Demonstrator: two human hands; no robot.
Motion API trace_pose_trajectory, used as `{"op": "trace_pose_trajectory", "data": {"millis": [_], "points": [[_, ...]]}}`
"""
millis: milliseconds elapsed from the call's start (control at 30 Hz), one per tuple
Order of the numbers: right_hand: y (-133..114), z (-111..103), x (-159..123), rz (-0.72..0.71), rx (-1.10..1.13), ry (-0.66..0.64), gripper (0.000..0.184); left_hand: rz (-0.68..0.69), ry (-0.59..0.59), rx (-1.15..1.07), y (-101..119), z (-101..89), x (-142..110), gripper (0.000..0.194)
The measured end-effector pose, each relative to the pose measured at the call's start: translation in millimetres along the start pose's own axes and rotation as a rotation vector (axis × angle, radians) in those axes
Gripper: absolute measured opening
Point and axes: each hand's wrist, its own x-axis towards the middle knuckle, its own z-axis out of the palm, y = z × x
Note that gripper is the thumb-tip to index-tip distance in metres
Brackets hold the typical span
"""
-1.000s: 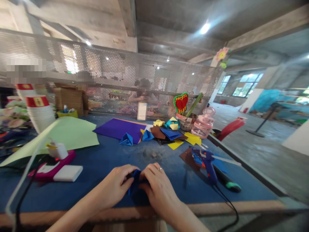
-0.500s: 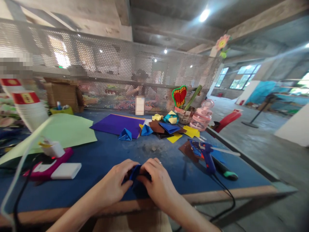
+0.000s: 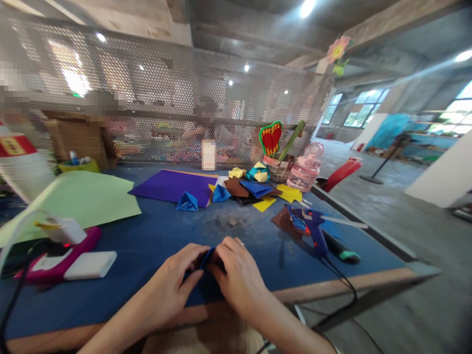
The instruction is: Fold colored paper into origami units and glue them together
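Observation:
Near the table's front edge, a small piece of dark blue folded paper stands between my two hands, mostly hidden by the fingers. My left hand pinches it from the left, thumb below and fingers above. From the right, my right hand, with a ring on one finger, is closed on the same paper. Farther back lie two folded blue paper pieces, beside a purple sheet. Loose brown, blue, black and yellow papers are heaped to their right.
On the right, a blue glue gun rests near a black-and-green handled tool. At the left are a magenta power strip, a white adapter and a pale green sheet. A pink bottle stands at the back by a basket.
The view has turned slightly to the right, so the table's things appear farther left. Both hands keep hold of the blue paper, with the right fingers shifted a little on it.

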Motion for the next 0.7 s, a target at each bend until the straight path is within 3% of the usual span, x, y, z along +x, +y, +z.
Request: {"op": "trace_pose_trajectory", "data": {"millis": [167,300,500,700], "points": [[1.4,-0.4,-0.4,-0.023,-0.013,-0.007,0.012,-0.011,0.131,0.073,0.7,12.1,0.1,0.031],[0.4,-1.7,0.3,-0.016,-0.019,-0.018,0.011,0.01,0.166,0.114,-1.3,19.7,-2.4,0.037],[-0.2,-4.1,1.1,-0.012,-0.009,-0.04,0.011,0.046,0.129,0.104,-5.1,25.3,-4.6,0.052],[0.4,-2.4,1.4,-0.009,0.004,-0.028,0.011,0.066,0.108,0.087,-3.6,20.7,-4.0,0.043]]}}
